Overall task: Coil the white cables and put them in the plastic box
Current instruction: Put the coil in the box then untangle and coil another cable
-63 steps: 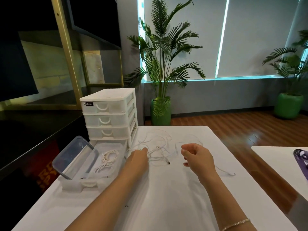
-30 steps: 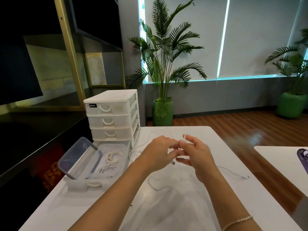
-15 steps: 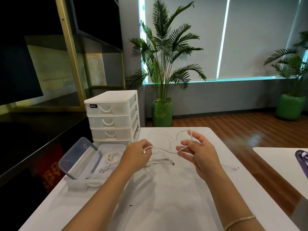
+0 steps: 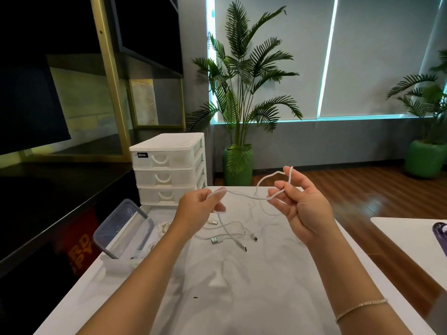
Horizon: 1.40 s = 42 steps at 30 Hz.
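Head camera looks down at a white table (image 4: 242,298) where a person works with both hands raised a little above it. Her left hand (image 4: 197,210) has its fingers curled and pinches a white cable (image 4: 244,195) near its bend; from this hand one part of the cable hangs down to the table. Her right hand (image 4: 302,209) is half open, palm turned toward her, and the same cable is looped around its fingers (image 4: 289,176), going over the raised fingertip and coming back under the lower ones. Between the two hands the cable stretches in a loose line, in the air.

On the table under the hands lie more loose white cables (image 4: 232,234), with several plugs visible, near the left hand but not touching it. The plastic box (image 4: 116,262) stands at the left edge of the table, open, its clear lid (image 4: 121,227) tilted upward. A coiled white cable (image 4: 163,228) lies inside it, partly hidden behind the left forearm. Just behind the box stands a white drawer unit (image 4: 169,169) with three drawers.

A thin bracelet (image 4: 360,307) is on the right wrist. Beyond the table a palm plant (image 4: 244,93) grows in a green pot on the wooden floor, and another plant (image 4: 428,131) stands at the far right.
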Available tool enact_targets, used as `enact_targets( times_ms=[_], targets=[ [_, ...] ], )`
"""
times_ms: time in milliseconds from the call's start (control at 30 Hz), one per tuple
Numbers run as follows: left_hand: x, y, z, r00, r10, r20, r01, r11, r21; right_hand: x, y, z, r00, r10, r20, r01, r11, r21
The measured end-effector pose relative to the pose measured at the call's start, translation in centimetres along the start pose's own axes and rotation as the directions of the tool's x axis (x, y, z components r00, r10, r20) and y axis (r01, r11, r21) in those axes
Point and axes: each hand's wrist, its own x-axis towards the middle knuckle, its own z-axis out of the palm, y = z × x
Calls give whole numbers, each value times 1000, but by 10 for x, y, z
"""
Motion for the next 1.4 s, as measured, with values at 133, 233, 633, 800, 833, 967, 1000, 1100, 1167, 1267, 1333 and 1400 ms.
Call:
enact_targets(
  times_ms=[133, 233, 633, 800, 833, 967, 1000, 1100, 1167, 1267, 1333, 1400],
  targets=[
    [-4, 16, 0, 995, 49, -92, -48, 999, 21, 0, -9, 4, 1000, -9, 29, 9, 1000, 21],
    [-4, 26, 1, 989, 48, -140, -57, 996, -63, -2, -17, 14, 997, -12, 76, 14, 1000, -22],
    [-9, 33, 14, 996, 13, 91, -19, 998, 65, -8, -19, 8, 981, 108, 159, -84, 985, -153],
    [-10, 23, 14, 986, -25, 162, 10, 996, 93, -6, -20, -5, 995, 102, -6, -102, 988, -119],
    [-10, 22, 13, 982, -37, 186, 25, 997, 69, -5, -21, -8, 993, 103, -57, -109, 987, -122],
    [-12, 21, 13, 952, -23, 304, 32, 999, -23, 2, -12, -22, 961, 154, -229, -177, 981, -83],
    [-13, 21, 13, 942, -26, 336, 44, 998, -48, 3, -9, -24, 948, 186, -260, -211, 975, -71],
    [-15, 24, 15, 905, -64, 419, 133, 981, -137, 5, 1, -30, 903, 267, -338, -323, 938, -122],
    [-18, 28, 18, 890, -68, 451, 127, 986, -103, 7, 8, -35, 893, 201, -402, -352, 869, -348],
    [-21, 32, 32, 894, -67, 444, 42, 997, 67, 7, 14, -31, 928, -183, -323, -185, 526, -830],
    [-23, 34, 43, 898, -44, 438, -42, 982, 185, 3, 13, -15, 932, -332, -144, 11, 424, -906],
    [-23, 33, 53, 898, 3, 441, -137, 953, 272, -3, 13, 3, 955, -295, -29, 107, 432, -895]
  ],
)
